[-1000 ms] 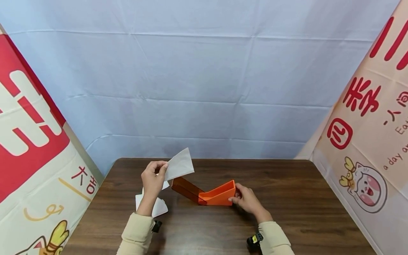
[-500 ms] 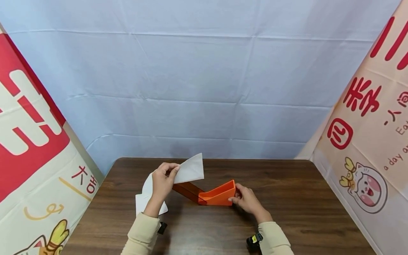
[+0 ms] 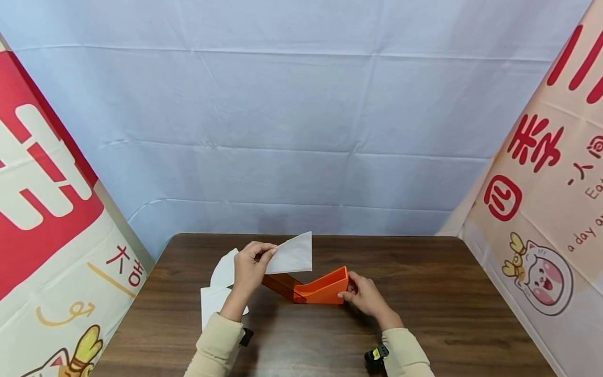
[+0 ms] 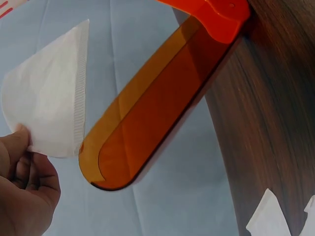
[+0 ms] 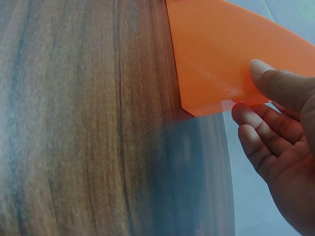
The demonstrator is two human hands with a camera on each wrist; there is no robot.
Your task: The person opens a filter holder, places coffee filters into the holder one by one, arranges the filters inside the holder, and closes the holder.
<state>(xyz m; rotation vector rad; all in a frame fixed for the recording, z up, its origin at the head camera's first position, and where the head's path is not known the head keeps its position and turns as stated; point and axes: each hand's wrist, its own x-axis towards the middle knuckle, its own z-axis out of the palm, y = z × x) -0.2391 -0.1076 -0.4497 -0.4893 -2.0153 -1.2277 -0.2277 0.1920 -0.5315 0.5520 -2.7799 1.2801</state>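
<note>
My left hand (image 3: 249, 269) pinches a white paper coffee filter (image 3: 294, 254) by one edge, thumb against fingers. Its crimped seam shows in the left wrist view, beside the rounded tip of a see-through amber lid (image 4: 142, 113). In the head view the filter overlaps the upper part of that lid, which slants up to the left from an orange filter case (image 3: 325, 290). The lid is swung open and the case stands on the table. At the tall right end of the case, my right hand (image 3: 367, 297) grips it, thumb on the near wall (image 5: 221, 54) and fingers around the end.
More white filters lie left of the lid: a fan-shaped one (image 3: 223, 272) and another (image 3: 209, 303) nearer me, partly hidden by the left arm. The dark wooden table (image 3: 424, 272) is bounded by a pale blue cloth (image 3: 301, 131) behind and printed cloths at both sides.
My left hand has carried the filter to the right and slightly down, across the lid toward the case. The fan-shaped filter on the table has come into fuller view. The right hand and case stay put.
</note>
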